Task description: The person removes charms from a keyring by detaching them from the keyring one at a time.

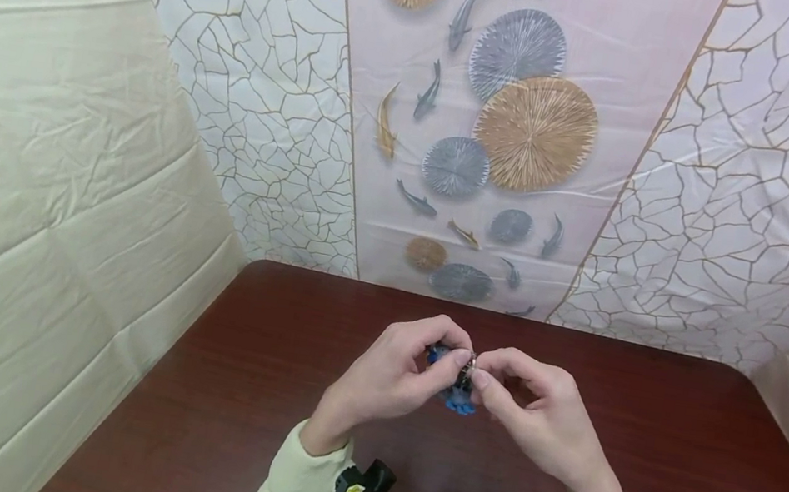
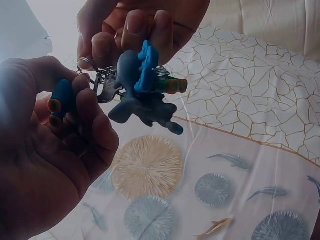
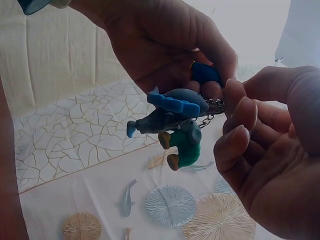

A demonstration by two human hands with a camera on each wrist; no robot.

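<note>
Both hands meet above the table, working on a bunch of small figure keychains (image 1: 459, 402). My left hand (image 1: 391, 376) grips it, thumb and index finger at the metal ring, with a blue piece with orange-rimmed ends (image 2: 61, 97) tucked in its fingers. Fingertips of my right hand (image 1: 541, 414) pinch the metal ring (image 2: 86, 63) from the other side. From the ring and short chains hang a grey-blue figure with bright blue parts (image 3: 177, 104) and a green figure with brown feet (image 3: 187, 150). Fingers hide part of the ring.
Beneath the hands lies a dark reddish-brown table (image 1: 252, 394). A patterned cloth (image 1: 272, 94) with fish and round shapes hangs behind its far edge. Cream cloth (image 1: 54, 190) hangs at the left, and more at the right. Black wrist cameras (image 1: 379, 477) sit on both sleeves.
</note>
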